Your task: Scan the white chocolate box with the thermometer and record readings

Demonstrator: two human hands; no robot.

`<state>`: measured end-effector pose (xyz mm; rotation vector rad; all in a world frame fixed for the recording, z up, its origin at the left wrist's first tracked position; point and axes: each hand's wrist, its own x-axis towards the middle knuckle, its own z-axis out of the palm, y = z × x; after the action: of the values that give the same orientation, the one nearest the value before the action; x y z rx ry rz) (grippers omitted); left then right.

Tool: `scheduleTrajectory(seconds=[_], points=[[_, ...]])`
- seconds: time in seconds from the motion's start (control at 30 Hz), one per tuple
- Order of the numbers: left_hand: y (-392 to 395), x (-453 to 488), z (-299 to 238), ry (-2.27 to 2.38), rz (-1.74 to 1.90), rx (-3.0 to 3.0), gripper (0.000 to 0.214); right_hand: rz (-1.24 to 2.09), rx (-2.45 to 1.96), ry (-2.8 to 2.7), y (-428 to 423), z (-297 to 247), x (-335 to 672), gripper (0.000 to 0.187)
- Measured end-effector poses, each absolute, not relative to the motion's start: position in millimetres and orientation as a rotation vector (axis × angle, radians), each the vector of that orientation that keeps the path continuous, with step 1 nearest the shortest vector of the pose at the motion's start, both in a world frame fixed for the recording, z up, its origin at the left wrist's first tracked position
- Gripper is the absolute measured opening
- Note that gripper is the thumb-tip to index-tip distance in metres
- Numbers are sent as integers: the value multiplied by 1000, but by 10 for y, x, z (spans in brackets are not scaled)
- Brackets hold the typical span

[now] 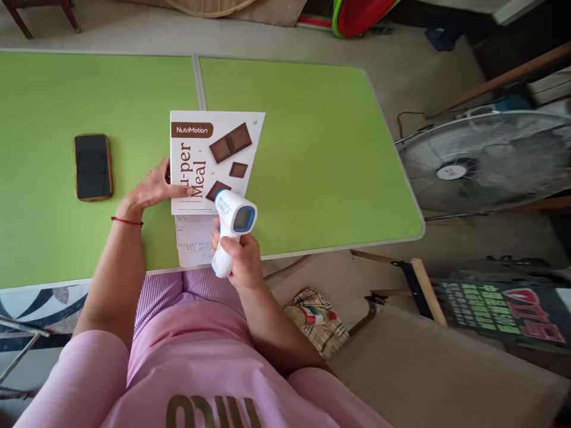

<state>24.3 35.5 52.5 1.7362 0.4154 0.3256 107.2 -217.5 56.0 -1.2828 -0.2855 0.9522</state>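
A white "NutriMotion Super Meal" box (223, 154) with brown chocolate pictures stands tilted on the green table (312, 154). My left hand (154, 187) lies on its left side, fingers stretched flat across the print. My right hand (238, 258) grips the handle of a white and blue infrared thermometer gun (232, 223), whose head points at the box's lower edge. A printed white sheet (194, 241) lies under the box at the table's near edge.
A dark phone (92, 166) in a brown case lies on the table to the left. A floor fan (486, 160) stands right of the table. A bottle on checked cloth (316, 318) lies below the table edge.
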Motion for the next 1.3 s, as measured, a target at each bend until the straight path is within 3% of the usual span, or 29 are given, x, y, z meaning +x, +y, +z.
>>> scheduleTrajectory(seconds=[0.37,1.07,1.3], points=[[343,261,557,421,295,1703,87,870,-1474,-379,-2095,387,1135,48],[361,272,529,381,312,1663,92,957,-1407,-324,-2051,436,1141,54],[412,240,433,439,341,1710,84,906,-1477,-401,-2071,516,1148,49]])
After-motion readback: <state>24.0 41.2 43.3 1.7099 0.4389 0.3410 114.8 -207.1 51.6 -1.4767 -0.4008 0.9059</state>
